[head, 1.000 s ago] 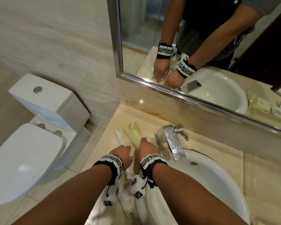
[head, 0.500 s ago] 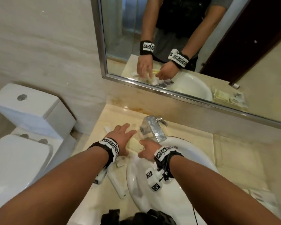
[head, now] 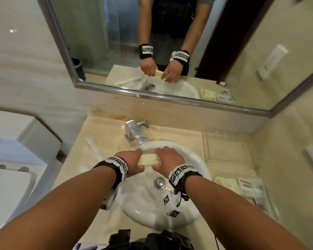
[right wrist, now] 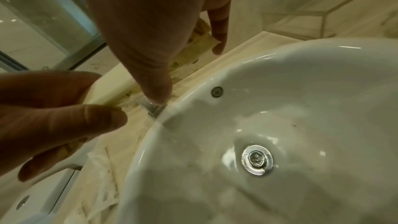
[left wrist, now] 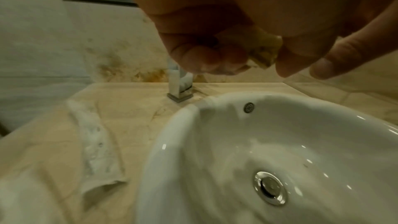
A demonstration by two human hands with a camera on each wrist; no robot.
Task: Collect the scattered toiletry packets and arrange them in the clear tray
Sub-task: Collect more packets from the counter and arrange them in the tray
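Over the white basin (head: 197, 170), both hands hold a pale yellow packet bundle (head: 148, 159) between them. My left hand (head: 134, 160) grips its left end, fingers curled round it; the left wrist view shows the yellow packets (left wrist: 266, 48) under those fingers. My right hand (head: 163, 159) pinches the right end, and the right wrist view shows the yellow packets (right wrist: 202, 37) between its thumb and fingers. The clear tray (head: 267, 201) sits on the counter to the right of the basin and holds yellow and white packets (head: 226, 184). A long white packet (head: 93, 147) lies on the counter left of the basin.
A chrome faucet (head: 135, 132) stands behind the basin, just beyond my hands. The mirror (head: 152, 51) runs along the back wall. A toilet (head: 16, 145) stands left of the counter. More white wrapped packets (left wrist: 94, 144) lie along the left counter strip.
Both hands have moved right, from the counter left of the faucet to above the basin, carrying the yellow packets. My left hand was spread open and now grips them.
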